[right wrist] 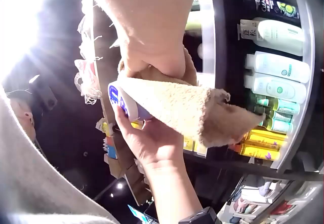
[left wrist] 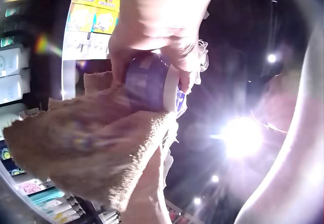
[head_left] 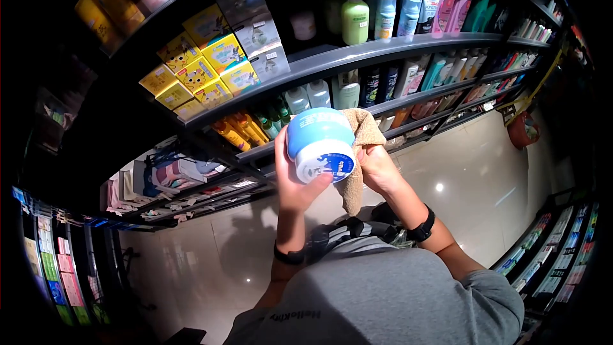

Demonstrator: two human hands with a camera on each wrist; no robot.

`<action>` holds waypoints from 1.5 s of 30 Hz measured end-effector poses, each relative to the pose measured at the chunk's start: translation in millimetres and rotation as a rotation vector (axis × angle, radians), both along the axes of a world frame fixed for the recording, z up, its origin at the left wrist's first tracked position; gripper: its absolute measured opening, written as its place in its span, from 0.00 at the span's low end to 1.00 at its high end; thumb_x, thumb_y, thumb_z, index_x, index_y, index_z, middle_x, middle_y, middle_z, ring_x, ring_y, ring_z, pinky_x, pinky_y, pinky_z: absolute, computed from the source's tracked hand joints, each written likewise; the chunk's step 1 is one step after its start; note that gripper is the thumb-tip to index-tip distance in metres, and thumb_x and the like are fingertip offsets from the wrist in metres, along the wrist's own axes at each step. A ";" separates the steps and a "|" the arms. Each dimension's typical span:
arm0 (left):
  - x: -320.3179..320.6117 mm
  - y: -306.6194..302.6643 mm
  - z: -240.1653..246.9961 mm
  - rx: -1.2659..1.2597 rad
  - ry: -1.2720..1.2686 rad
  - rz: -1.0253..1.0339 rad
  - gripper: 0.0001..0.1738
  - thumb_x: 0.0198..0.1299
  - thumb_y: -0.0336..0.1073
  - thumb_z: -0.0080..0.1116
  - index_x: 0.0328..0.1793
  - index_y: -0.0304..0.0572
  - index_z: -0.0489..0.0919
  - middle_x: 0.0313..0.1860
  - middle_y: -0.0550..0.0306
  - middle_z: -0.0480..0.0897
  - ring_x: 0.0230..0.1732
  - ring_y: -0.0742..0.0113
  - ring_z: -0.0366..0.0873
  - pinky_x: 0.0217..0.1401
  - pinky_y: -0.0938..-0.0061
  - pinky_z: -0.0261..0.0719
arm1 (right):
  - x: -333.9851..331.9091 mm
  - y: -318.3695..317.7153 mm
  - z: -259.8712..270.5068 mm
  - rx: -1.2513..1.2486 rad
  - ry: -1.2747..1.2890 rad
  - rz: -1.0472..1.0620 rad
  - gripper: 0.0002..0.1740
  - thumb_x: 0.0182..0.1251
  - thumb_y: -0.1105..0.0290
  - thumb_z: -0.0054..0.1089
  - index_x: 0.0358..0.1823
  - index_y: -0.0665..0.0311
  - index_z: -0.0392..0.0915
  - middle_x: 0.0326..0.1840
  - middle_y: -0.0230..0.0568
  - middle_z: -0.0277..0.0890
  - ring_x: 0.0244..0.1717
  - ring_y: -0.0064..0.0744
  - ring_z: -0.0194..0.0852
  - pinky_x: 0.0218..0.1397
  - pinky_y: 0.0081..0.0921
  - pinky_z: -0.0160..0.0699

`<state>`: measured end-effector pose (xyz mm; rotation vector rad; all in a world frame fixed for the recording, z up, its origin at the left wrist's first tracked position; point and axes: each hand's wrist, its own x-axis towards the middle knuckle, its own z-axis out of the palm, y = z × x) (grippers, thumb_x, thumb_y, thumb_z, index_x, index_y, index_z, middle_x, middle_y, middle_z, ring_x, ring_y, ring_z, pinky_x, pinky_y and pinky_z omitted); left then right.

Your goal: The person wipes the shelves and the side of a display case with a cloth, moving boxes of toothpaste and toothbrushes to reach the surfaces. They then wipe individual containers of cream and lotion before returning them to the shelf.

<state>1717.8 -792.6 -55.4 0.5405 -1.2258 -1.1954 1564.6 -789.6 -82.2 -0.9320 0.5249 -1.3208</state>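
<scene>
A blue jar with a wide white lid (head_left: 319, 133) is held up in front of the body, its lid tilted toward me. My left hand (head_left: 295, 179) grips it from the side, with the thumb across the printed lid. My right hand (head_left: 379, 170) holds a tan towel (head_left: 365, 130) against the jar's right side, and one end of the cloth hangs down below. In the left wrist view the towel (left wrist: 86, 138) drapes beside the jar (left wrist: 147, 82). The right wrist view shows the towel (right wrist: 174, 102) bunched under the right hand and covering most of the jar.
A dark shelf edge (head_left: 357, 56) runs just beyond the hands. Yellow boxes (head_left: 207, 67) are stacked at its left, and a green pump bottle (head_left: 355, 16) stands among other bottles. Lower shelves hold more bottles. A red basket (head_left: 523, 131) sits on the tiled floor at right.
</scene>
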 end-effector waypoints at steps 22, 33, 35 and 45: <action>-23.0 -3.8 -16.4 -0.288 -0.357 0.073 0.55 0.33 0.30 0.74 0.67 0.38 0.50 0.60 0.49 0.62 0.60 0.61 0.63 0.61 0.68 0.65 | -4.1 -13.2 3.2 0.183 -0.311 -0.158 0.25 0.66 0.50 0.42 0.50 0.64 0.68 0.42 0.39 0.73 0.42 0.28 0.73 0.47 0.25 0.73; -30.8 -13.6 -9.6 -0.373 -0.539 0.528 0.50 0.42 0.57 0.65 0.64 0.30 0.58 0.62 0.41 0.55 0.62 0.51 0.57 0.63 0.62 0.59 | -2.5 -12.9 -21.7 0.332 -0.331 -0.114 0.25 0.66 0.53 0.47 0.56 0.64 0.61 0.45 0.38 0.70 0.45 0.26 0.70 0.48 0.24 0.71; -25.7 -13.4 -7.2 -0.338 -0.579 0.539 0.54 0.41 0.58 0.66 0.66 0.31 0.54 0.65 0.42 0.50 0.64 0.49 0.54 0.64 0.59 0.57 | -0.3 -14.0 -7.0 0.177 -0.182 -0.109 0.27 0.67 0.51 0.45 0.55 0.67 0.63 0.47 0.38 0.70 0.46 0.23 0.69 0.49 0.22 0.69; -34.3 -39.7 -8.6 -0.395 -0.706 0.542 0.61 0.26 0.33 0.77 0.67 0.34 0.49 0.64 0.42 0.57 0.63 0.51 0.60 0.64 0.64 0.62 | -18.8 -65.6 1.2 0.176 -0.042 -0.037 0.23 0.69 0.53 0.42 0.51 0.68 0.68 0.42 0.34 0.72 0.40 0.18 0.70 0.43 0.16 0.69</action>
